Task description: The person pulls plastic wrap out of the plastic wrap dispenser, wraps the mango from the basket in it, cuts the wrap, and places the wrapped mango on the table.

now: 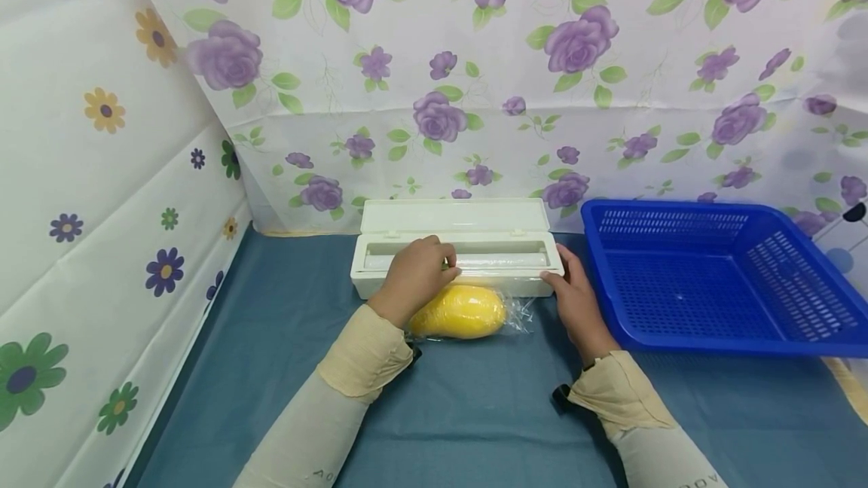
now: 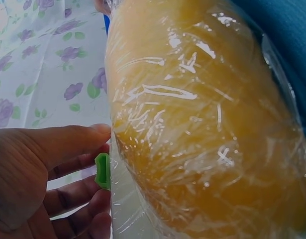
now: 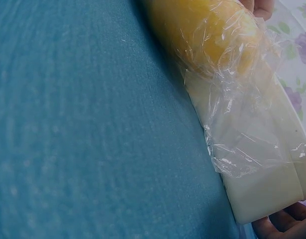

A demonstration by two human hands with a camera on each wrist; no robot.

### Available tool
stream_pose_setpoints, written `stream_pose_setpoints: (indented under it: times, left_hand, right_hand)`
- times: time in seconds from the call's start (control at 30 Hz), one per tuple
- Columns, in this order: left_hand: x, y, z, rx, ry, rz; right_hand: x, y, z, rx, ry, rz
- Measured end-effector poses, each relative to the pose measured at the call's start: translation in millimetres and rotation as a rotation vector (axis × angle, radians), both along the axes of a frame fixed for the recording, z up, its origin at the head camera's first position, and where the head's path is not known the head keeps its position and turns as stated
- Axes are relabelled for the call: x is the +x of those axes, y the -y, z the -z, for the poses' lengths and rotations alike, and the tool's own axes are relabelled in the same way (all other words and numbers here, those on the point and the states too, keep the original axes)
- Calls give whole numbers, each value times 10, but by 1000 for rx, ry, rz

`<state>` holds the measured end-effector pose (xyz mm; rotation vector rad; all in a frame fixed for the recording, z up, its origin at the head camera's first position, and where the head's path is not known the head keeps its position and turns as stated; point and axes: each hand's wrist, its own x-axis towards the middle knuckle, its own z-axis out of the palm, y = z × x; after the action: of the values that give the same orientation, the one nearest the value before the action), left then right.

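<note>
A white cling film dispenser point(image 1: 369, 283) lies with its lid point(image 1: 454, 217) raised and a roll of film point(image 1: 502, 259) inside. My left hand point(image 1: 419, 277) is at its front rim, its thumb and fingers pinching around a small green slide cutter point(image 2: 102, 172). With the thumb on top and fingers at the side, my right hand point(image 1: 578, 306) grips the dispenser's right end. A smooth, oblong yellow thing point(image 1: 463, 313), its exact kind unclear, lies wrapped in clear film against the dispenser's front. Loose film point(image 3: 242, 124) spreads from its right end over the white wall.
A blue plastic basket point(image 1: 678, 345) with perforated walls stands to the right, close to my right hand. Blue-green cloth point(image 1: 475, 413) covers the table. Flowered sheets point(image 1: 407, 44) hang behind and along the left.
</note>
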<state>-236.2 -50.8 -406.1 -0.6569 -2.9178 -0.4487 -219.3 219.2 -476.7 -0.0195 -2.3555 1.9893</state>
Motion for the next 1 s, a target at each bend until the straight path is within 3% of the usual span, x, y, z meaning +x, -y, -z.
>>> stream_pose_setpoints:
  times: [1.0]
  left_hand:
    - [-16,18,-18,-24,31,-34]
  right_hand:
    - [-20,-11,43,31,15,11]
